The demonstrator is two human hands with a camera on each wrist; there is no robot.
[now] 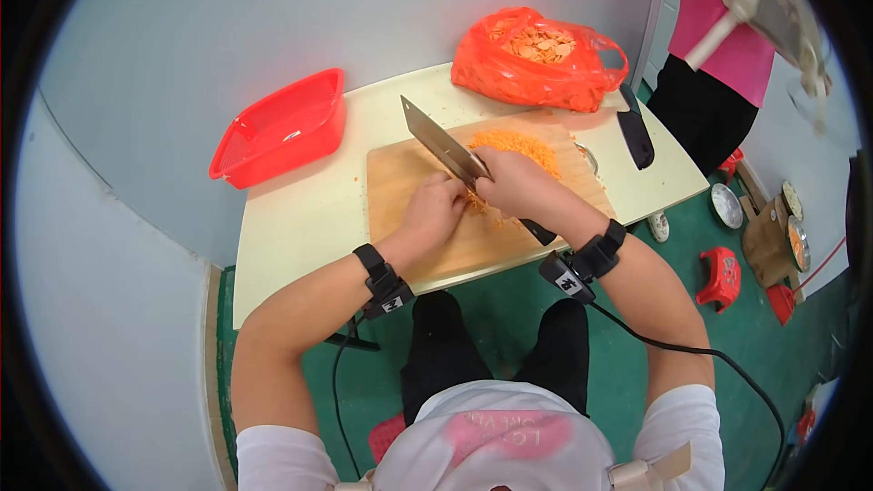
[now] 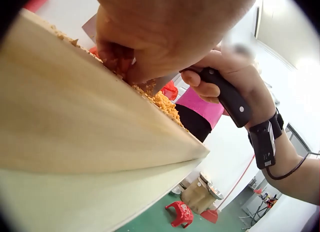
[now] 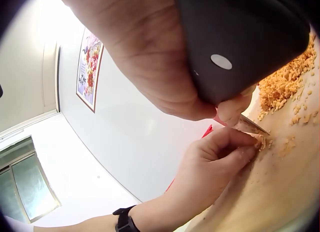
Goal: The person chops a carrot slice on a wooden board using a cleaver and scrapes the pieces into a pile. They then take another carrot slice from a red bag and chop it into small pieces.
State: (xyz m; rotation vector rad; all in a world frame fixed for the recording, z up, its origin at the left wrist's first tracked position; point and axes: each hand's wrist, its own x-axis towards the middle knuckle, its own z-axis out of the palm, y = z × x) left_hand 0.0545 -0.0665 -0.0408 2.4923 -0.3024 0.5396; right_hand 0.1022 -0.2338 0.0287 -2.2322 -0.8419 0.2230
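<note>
My right hand grips a cleaver by its black handle, the broad blade slanting up and to the left over the wooden cutting board. Close beside the blade, my left hand bends its fingers down at the board. In the right wrist view, its thumb and forefinger pinch small carrot pieces right at the blade's edge. A heap of finely chopped carrot lies on the board beyond the right hand. Part of the blade is hidden behind the fingers.
A red plastic basin stands at the table's back left. A red bag of carrot slices sits at the back right, near another black-handled knife. A person in pink stands past the right edge; a red stool is on the floor.
</note>
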